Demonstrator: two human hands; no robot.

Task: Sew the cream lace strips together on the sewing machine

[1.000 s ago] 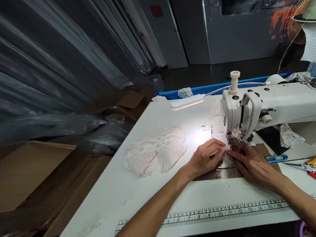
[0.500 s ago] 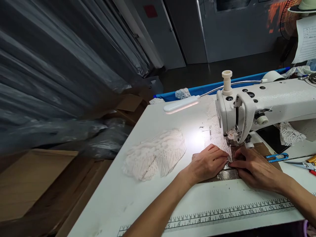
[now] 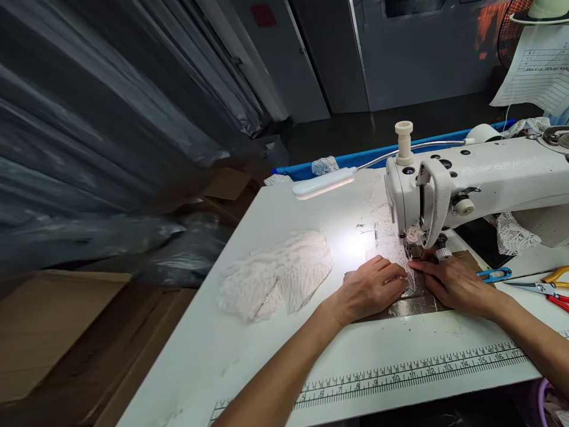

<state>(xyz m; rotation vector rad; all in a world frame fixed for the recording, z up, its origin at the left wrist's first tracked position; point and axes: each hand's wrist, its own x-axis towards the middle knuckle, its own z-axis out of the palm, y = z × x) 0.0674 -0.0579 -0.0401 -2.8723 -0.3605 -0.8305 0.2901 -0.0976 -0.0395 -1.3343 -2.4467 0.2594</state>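
Note:
A strip of white lace runs under the presser foot of a white sewing machine. My left hand has curled fingers pressed together on the lace, just in front of the foot. On the other side, my right hand pinches the lace edge, its index finger stretched toward the foot; the thumb is partly hidden. Beneath both hands lies a shiny brown plate. A pile of white lace pieces rests to the left of my left hand.
Blue thread snips and scissors with pliers-like handles lie to the right. A lit lamp reaches over the white table, which has a printed ruler at its front edge. Cardboard boxes stand at left.
My right hand has moved forward along the lace, its index finger now closer to the presser foot. My left hand stays on the lace. The view has shifted slightly.

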